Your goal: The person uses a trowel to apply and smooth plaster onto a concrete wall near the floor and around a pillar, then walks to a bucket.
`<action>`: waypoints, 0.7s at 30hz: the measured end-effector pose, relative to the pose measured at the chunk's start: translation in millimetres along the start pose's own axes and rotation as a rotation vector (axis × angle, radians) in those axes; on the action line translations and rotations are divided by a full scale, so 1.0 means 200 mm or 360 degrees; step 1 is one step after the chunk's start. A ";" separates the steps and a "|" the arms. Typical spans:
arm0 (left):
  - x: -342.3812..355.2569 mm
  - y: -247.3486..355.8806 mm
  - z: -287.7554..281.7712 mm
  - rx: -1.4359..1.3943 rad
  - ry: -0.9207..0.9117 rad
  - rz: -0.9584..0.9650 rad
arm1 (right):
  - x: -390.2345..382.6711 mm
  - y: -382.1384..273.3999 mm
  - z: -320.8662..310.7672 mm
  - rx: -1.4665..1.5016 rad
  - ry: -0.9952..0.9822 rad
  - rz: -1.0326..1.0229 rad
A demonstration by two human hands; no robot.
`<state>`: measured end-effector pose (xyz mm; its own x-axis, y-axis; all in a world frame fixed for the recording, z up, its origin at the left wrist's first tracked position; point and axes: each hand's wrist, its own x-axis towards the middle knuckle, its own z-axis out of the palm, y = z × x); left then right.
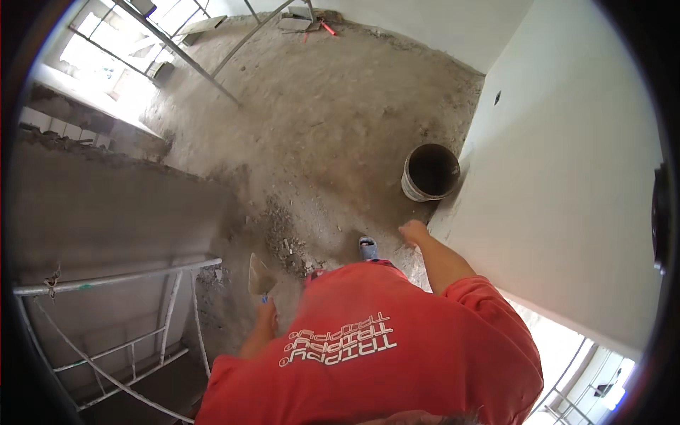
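My left hand is closed round the handle of a trowel, low at the left of my body. Its broad grey blade points away from me, and a bit of blue shows near the handle. My right hand hangs out to the right, beside the white wall, with its fingers loosely curled and nothing visible in them. Beyond that hand, a whitish bucket stands upright on the floor close to the wall, its inside dark. The hand and the bucket are apart.
Metal scaffold frames stand at the near left, with another scaffold frame at the far left. Rubble lies scattered on the dusty floor ahead of my sandalled foot. A red object lies by the far wall.
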<state>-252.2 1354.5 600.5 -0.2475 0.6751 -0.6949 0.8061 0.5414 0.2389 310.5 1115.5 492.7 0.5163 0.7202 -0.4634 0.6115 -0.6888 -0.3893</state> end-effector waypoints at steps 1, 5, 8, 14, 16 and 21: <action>-0.01 0.01 -0.04 0.0111 0.0068 0.0096 | 0.09 -0.12 -0.06 0.0218 -0.0024 0.0098; 0.02 0.25 -0.09 0.0336 0.0125 0.0197 | 0.36 -0.41 -0.31 0.0701 0.0120 0.0328; 0.25 0.34 -0.14 0.0429 0.0187 0.0250 | 0.51 -0.60 -0.36 0.0896 0.0028 0.0465; 1.02 0.91 0.03 0.0970 -0.0076 0.0513 | 0.48 -0.02 -0.16 -0.0022 -0.0353 0.0322; 1.20 1.16 -0.26 0.1076 -0.0148 0.0553 | 0.44 -0.26 -0.17 0.0659 -0.0553 0.1073; 1.47 2.22 -0.25 0.1020 -0.0037 0.0834 | 0.44 -0.34 -0.39 0.1917 0.0189 0.1958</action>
<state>6.7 1819.1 536.4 0.2511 0.7463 -0.6164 0.9657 -0.2362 0.1075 361.5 1232.2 539.6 0.3718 -0.2711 -0.8879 -0.8735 -0.4260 -0.2357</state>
